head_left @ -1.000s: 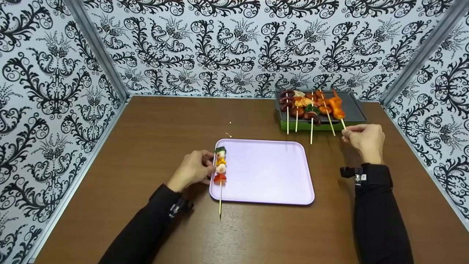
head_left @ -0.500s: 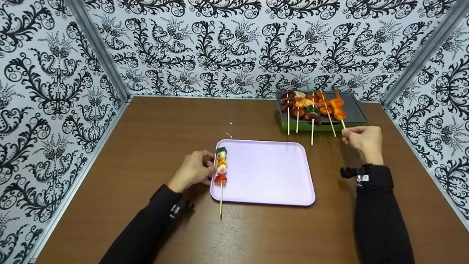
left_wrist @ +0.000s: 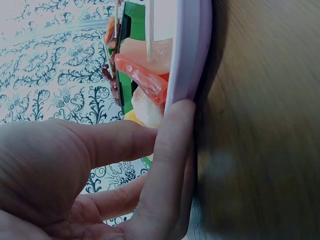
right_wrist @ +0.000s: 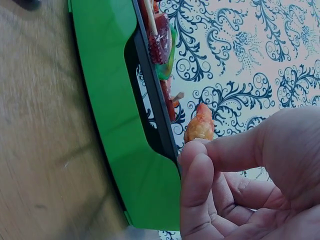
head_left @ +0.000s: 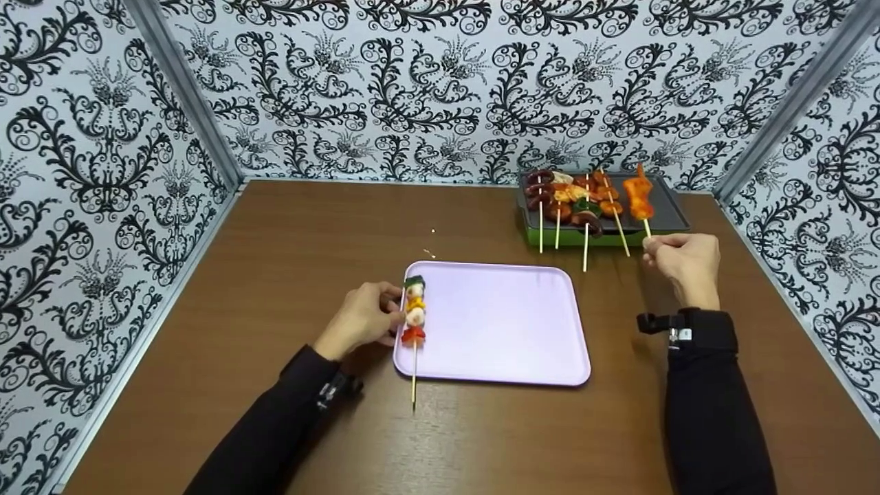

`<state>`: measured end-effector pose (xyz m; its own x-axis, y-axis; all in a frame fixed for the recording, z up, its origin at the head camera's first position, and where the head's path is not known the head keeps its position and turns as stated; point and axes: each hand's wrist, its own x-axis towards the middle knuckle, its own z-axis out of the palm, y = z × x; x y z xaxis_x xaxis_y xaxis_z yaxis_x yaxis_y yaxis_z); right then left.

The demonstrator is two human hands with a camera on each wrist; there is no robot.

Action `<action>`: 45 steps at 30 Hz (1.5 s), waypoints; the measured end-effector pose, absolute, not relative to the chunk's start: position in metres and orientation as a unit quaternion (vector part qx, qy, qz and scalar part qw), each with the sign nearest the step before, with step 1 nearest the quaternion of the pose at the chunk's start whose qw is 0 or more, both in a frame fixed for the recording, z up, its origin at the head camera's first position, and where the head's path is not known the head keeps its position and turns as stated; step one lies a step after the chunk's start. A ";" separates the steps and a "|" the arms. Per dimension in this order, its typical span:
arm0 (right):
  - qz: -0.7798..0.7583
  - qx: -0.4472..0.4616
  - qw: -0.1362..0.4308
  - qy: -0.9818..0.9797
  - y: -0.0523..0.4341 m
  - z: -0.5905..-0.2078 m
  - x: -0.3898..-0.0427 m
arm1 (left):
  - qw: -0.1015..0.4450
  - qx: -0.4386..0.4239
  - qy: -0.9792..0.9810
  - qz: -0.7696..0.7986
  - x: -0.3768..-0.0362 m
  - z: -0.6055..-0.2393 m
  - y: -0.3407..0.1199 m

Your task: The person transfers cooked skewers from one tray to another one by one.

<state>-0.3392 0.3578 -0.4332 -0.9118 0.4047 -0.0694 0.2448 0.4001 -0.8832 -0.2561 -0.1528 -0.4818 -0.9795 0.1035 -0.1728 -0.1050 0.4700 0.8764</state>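
Observation:
My right hand (head_left: 684, 265) pinches the bare stick end of an orange meat skewer (head_left: 639, 196) between thumb and forefinger. That skewer is over the right part of a grill with a dark plate (head_left: 667, 206) and a green base (right_wrist: 112, 110); I cannot tell whether it touches the plate. With thumb and fingers, my left hand (head_left: 364, 316) grips the left rim of a lilac tray (head_left: 502, 323). Along the tray's left side lies a vegetable skewer (head_left: 414, 316) with green, white, yellow and red pieces, its stick jutting past the front rim. In the left wrist view its red piece (left_wrist: 142, 77) shows close up.
Several other skewers lie on the grill's left half, among them a dark sausage one (head_left: 540, 192), their sticks overhanging its front. Small pale crumbs (head_left: 430, 253) dot the brown table (head_left: 309, 227) behind the tray. Patterned walls (head_left: 440, 89) enclose the back and sides.
The orange meat skewer has shifted slightly right and turned more upright, leaving a gap from the skewer beside it. My left hand and the tray stay nearly still.

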 end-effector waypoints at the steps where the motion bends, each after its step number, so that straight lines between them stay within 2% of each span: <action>1: 0.510 -0.193 0.075 -0.835 0.357 -0.432 -0.339 | 0.101 -0.002 0.851 0.515 -0.256 -0.482 -0.153; 23: 0.459 -0.116 0.092 -0.876 0.320 -0.398 -0.323 | 0.101 -0.004 0.851 0.515 -0.255 -0.484 -0.156; 37: 0.440 -0.060 0.093 -0.891 0.301 -0.388 -0.310 | 0.105 0.004 0.851 0.515 -0.253 -0.481 -0.155; 45: 0.417 -0.037 0.115 -0.901 0.286 -0.386 -0.305 | 0.106 0.006 0.850 0.515 -0.255 -0.482 -0.154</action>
<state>-0.3051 0.2856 -0.3855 -0.9711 0.1615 0.1760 -0.0296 0.6497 -0.7596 -0.2546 -0.1543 -0.4817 -0.9776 0.1195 -0.1734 -0.0984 0.4690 0.8777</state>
